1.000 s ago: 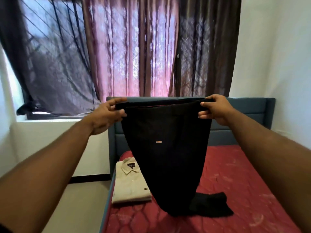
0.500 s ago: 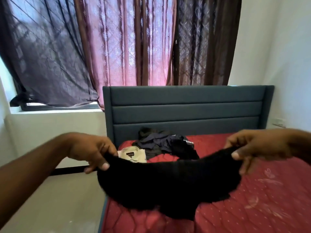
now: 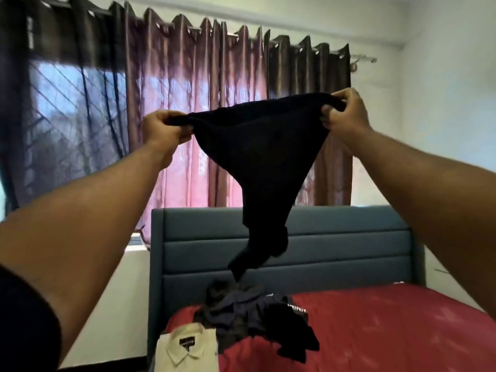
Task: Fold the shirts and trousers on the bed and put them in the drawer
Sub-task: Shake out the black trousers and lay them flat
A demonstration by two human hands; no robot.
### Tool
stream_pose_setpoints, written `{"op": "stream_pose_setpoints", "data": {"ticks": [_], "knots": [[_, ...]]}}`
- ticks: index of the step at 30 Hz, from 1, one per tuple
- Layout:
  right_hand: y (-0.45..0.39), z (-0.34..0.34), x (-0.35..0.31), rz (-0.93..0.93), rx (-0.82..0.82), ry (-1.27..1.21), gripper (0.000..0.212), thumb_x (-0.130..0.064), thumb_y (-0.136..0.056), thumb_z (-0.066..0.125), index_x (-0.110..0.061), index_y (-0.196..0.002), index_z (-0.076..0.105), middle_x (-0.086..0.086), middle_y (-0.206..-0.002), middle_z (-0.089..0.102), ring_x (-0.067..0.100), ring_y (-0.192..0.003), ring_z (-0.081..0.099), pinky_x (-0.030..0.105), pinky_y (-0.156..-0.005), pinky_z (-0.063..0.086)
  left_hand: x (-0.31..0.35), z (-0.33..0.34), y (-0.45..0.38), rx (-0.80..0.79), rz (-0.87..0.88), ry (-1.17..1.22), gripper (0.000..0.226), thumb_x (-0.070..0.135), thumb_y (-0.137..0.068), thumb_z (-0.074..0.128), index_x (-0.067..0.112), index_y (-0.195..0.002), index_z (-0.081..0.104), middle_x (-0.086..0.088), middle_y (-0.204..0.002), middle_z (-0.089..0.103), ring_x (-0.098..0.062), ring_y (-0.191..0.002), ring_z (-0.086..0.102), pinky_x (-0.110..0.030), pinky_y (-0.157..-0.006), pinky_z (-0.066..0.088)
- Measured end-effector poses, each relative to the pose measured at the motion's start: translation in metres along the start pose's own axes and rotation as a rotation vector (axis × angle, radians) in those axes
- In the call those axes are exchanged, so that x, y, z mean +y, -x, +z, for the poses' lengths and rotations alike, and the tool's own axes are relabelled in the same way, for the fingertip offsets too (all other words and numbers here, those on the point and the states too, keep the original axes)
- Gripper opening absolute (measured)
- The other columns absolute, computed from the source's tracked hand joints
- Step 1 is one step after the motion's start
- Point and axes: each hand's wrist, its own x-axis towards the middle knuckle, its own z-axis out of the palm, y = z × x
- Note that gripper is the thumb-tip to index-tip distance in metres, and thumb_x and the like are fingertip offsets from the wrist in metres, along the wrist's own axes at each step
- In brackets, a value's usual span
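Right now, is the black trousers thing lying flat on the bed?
No, the black trousers hang in the air, held up by the left hand and right hand, above the red bed.

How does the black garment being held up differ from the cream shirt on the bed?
The black garment is dark, while the cream shirt is pale. The black garment hangs in the air, gripped by the left hand and right hand; the cream shirt rests on the red bed, untouched. The black garment dangles unfolded and tapering; the cream shirt lies flat and neatly folded, collar up. Both are clothing.
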Motion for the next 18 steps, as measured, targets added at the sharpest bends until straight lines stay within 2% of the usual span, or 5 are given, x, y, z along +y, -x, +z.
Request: {"op": "stream_pose_setpoints", "data": {"ticks": [6,9,12,16,18], "knots": [[0.057,-0.032,0.009,0.086,-0.224,-0.024,0.015,-0.009,-0.093,0.061,-0.019,-0.094,0.05,0.02,-0.105,0.06,0.025,-0.072,0.069,0.035,-0.067,0.06,-0.001,-0.023,0.051,-0.129,-0.033,0.009,0.013,0.005,-0.084,0.072,0.011,-0.092,0.064,0.0,-0.072,0.071,-0.01,-0.047,0.063,-0.021,-0.044,0.049],[0.108,-0.051,0.024,0.329,-0.516,0.074,0.016,-0.008,-0.093,0.062,-0.006,-0.106,0.052,0.021,-0.088,0.062,0.021,-0.053,0.067,0.033,-0.053,0.06,-0.021,-0.044,0.102,-0.223,-0.181,-0.034,0.016,0.006,-0.087,0.069,0.007,-0.101,0.061,0.002,-0.068,0.07,-0.011,-0.046,0.064,-0.019,-0.039,0.046],[0.181,-0.077,0.045,0.431,-0.874,0.342,0.018,-0.012,-0.087,0.069,-0.004,-0.098,0.058,0.014,-0.068,0.057,0.012,-0.037,0.051,0.021,-0.034,0.041,-0.042,-0.082,0.178,-0.459,-0.352,-0.167,0.007,0.007,-0.082,0.072,0.013,-0.085,0.069,0.003,-0.052,0.059,-0.008,-0.034,0.044,-0.016,-0.035,0.031],[0.327,-0.126,0.081,0.545,-1.232,0.344,0.032,-0.02,-0.077,0.075,0.003,-0.089,0.055,0.005,-0.056,0.055,0.014,-0.041,0.046,0.021,-0.037,0.036,-0.07,-0.153,0.325,-0.693,-0.609,-0.243,0.054,0.041,-0.036,0.092,0.014,-0.08,0.075,-0.01,-0.054,0.056,-0.011,-0.041,0.038,-0.016,-0.039,0.026],[0.413,-0.154,0.104,0.72,-1.367,0.246,0.032,-0.023,-0.076,0.078,-0.002,-0.089,0.057,0.012,-0.063,0.058,0.017,-0.048,0.047,0.024,-0.043,0.037,-0.089,-0.186,0.41,-0.796,-0.789,-0.26,0.07,0.051,-0.031,0.092,0.008,-0.082,0.075,-0.016,-0.061,0.061,-0.018,-0.049,0.042,-0.018,-0.042,0.027]]}}
